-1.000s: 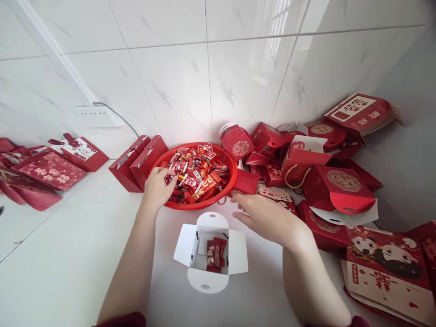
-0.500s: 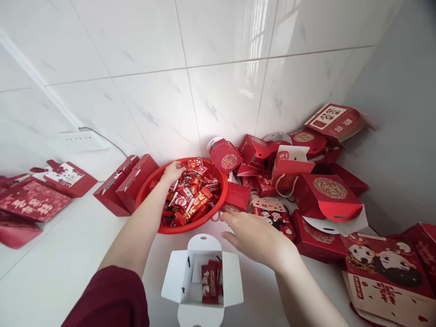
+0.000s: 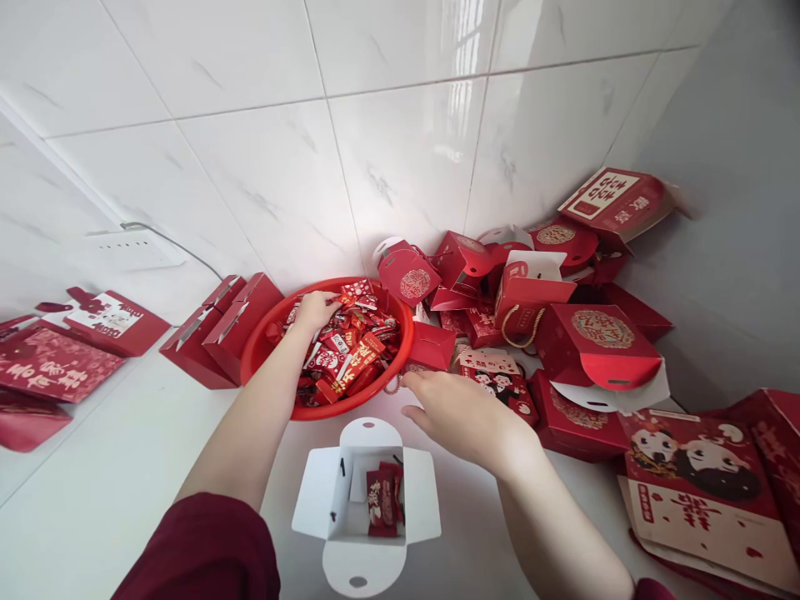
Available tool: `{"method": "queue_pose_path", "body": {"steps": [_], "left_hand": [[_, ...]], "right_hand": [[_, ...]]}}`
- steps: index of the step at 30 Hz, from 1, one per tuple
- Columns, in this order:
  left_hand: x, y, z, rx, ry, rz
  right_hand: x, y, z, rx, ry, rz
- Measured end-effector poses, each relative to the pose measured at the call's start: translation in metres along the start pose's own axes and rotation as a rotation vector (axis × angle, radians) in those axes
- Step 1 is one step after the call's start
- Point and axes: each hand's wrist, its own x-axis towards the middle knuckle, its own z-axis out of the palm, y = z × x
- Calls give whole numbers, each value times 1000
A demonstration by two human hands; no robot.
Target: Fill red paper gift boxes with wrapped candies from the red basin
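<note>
A red plastic basin (image 3: pixel 409 346) is heaped with red wrapped candies (image 3: pixel 328 358). My left hand (image 3: pixel 317 310) reaches over its left rim, the fingers drawn together on a wrapped candy at the back of the heap; the fingertips are partly hidden. In front of the basin stands a box (image 3: pixel 364 575) with its white inside showing and flaps spread. Several red packets (image 3: pixel 382 504) lie in its right half. Just right of that box and near the basin's front right rim, my right hand (image 3: pixel 466 417) hovers with fingers stretched out, thumb apart, holding nothing.
Many red gift boxes (image 3: pixel 603 333) are piled along the wall at the right. Two upright red boxes (image 3: pixel 241 325) touch the basin's left side. Farther left lie flatter red bags (image 3: pixel 59 362). A power strip (image 3: pixel 134 248) with a cable is by the wall.
The view has shifted slightly. My left hand has moved a little deeper into the candies, its fingers lower among the wrappers. My right hand keeps nearly the same pose.
</note>
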Motion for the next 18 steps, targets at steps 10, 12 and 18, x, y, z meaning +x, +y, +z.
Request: {"method": "queue_pose_path", "body": {"steps": [10,12,18], "left_hand": [[-52,41,-49,-356,71,-8],[-83,52,-56,-427,34,13],[-191,80,-68,-552,-221,103]], "right_hand": [[-9,6,-3,58,21,35],[-11,7,-2,50,26,52],[-17,8,2,-15,50,51]]}}
